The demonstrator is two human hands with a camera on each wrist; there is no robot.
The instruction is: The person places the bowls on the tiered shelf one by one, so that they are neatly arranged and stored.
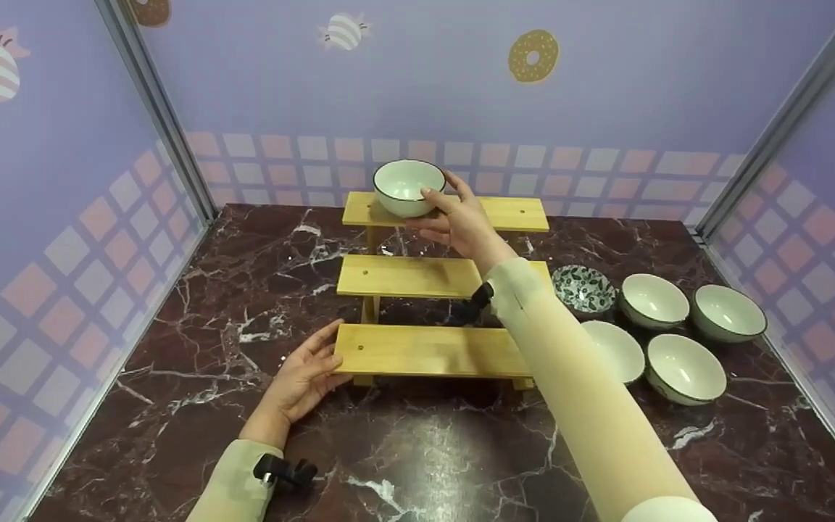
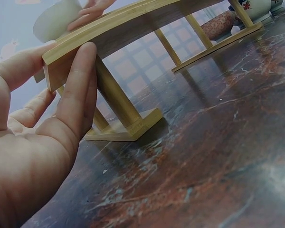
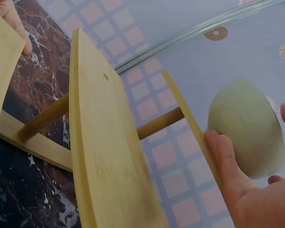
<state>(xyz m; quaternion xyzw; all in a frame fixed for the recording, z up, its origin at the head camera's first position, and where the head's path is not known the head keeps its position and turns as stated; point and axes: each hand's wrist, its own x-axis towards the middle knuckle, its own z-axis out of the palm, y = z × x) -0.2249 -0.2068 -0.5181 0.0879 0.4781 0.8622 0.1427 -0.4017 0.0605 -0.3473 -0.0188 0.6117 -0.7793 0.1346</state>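
A three-tier wooden display stand (image 1: 425, 348) stands on the table. Over the left part of its top tier is a pale green bowl (image 1: 397, 203) with a dark rim, upright. My right hand (image 1: 464, 221) grips this bowl from the right, thumb at the rim and fingers around its outer side. In the right wrist view the bowl (image 3: 244, 128) is close to the top board, with fingers between the two. My left hand (image 1: 305, 377) pinches the left end of the lowest tier; in the left wrist view its thumb and fingers (image 2: 80, 71) lie on either side of the board.
Right of the stand sit several bowls: a leaf-patterned one (image 1: 583, 290), pale ones behind (image 1: 655, 301) and at the far right (image 1: 729, 312), and a front one (image 1: 686, 368). My right forearm partly covers another bowl (image 1: 617, 351). Patterned walls (image 1: 425, 87) enclose the marbled table (image 1: 243, 290).
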